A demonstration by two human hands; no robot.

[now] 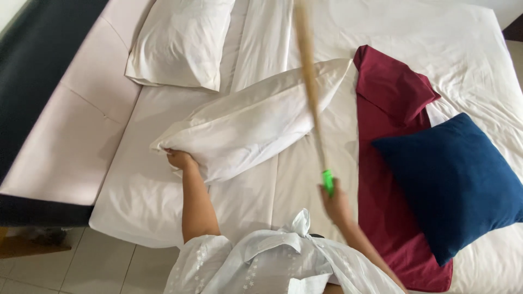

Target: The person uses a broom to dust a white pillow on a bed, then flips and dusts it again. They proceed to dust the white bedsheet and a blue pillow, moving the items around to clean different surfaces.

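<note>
Left hand: the left hand [178, 159] grips the lower-left corner of the white pillow [253, 117], fingers closed on the fabric and partly hidden under it
Right hand: the right hand [336, 204] is wrapped about the green end [327, 181] of a long pale stick [310, 81]; fingers curled shut on the handle, blurred by motion
Pillow position: it lies near the middle of the bed [141, 212], its held corner raised a little off the sheet
Pillow long axis: it runs diagonally, from the held corner at lower left up to the far corner at upper right, just beside the maroon cloth [389, 98]
Stick axis: nearly upright in the view, from the green grip away toward the far side of the bed, crossing over the right end of the pillow
Nearer hand: the left hand is on the pillow; the right hand sits apart from it, to the right of its lower edge
Neighbours: a second white pillow [180, 41] lies at the far left, apart from the held one; a blue cushion [457, 179] rests on the maroon cloth at the right
Edges: the near left corner of the mattress lies just left of and below the left hand, with tiled floor [98, 267] below and a pale padded bench [71, 130] alongside
Open room: bare sheet shows between the held pillow and the person, and beyond the maroon cloth at upper right
</note>
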